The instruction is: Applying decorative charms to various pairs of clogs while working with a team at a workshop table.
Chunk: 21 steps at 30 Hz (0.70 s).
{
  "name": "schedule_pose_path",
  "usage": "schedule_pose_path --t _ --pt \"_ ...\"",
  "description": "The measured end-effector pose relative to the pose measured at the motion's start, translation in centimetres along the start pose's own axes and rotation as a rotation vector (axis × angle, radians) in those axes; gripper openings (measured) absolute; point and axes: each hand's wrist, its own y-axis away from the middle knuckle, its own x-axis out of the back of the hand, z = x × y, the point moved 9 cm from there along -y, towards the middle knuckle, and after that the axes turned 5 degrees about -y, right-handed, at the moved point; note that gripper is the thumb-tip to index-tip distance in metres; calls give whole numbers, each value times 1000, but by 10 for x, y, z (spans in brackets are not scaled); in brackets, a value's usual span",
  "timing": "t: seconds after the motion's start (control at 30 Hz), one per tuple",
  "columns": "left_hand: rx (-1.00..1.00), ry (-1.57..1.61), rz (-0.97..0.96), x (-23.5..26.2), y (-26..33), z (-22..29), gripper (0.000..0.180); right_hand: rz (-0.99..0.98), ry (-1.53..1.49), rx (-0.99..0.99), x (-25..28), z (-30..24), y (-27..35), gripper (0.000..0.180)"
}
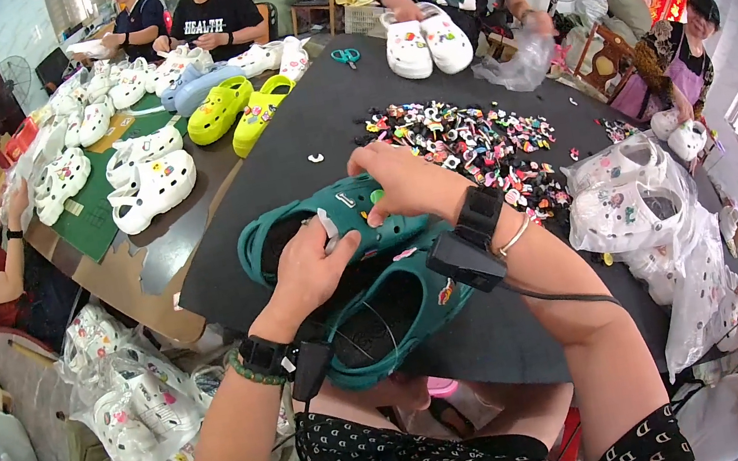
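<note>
A dark green clog (pixel 265 223) lies across the near part of the black table, with small charms on its upper. My left hand (pixel 316 264) is closed on it at the foot opening, some fingers hidden inside; a whitish strip shows at a finger. My right hand (pixel 410 183) curls over the toe part, its thumb beside a light green charm (pixel 377 197); the fingertips on the far side are partly hidden. A second dark green clog (pixel 375 322) rests nearer me, partly under my right wrist, with a clear thread across its opening and a colourful charm (pixel 446 291).
Loose charms (pixel 481 138) form a big pile beyond my right hand. White clogs in clear bags (pixel 627 197) stand right. Yellow-green clogs (pixel 217 111), white clogs (pixel 155 190) and teal scissors (pixel 346 57) lie farther off. Opposite, a person holds white clogs (pixel 428 45); other people sit around.
</note>
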Motion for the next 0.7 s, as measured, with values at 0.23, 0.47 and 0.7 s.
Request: schedule_pose_path --t 0.23,0.47,0.7 --pt "42 -110 -70 -3 -3 -4 36 -121 -52 -148 -17 -1 -5 86" --pt "21 -36 1 0 -6 3 37 -164 -192 -60 -19 20 -6 80" --pt "-7 105 -16 -2 -4 -8 37 193 -604 -37 39 47 57 47"
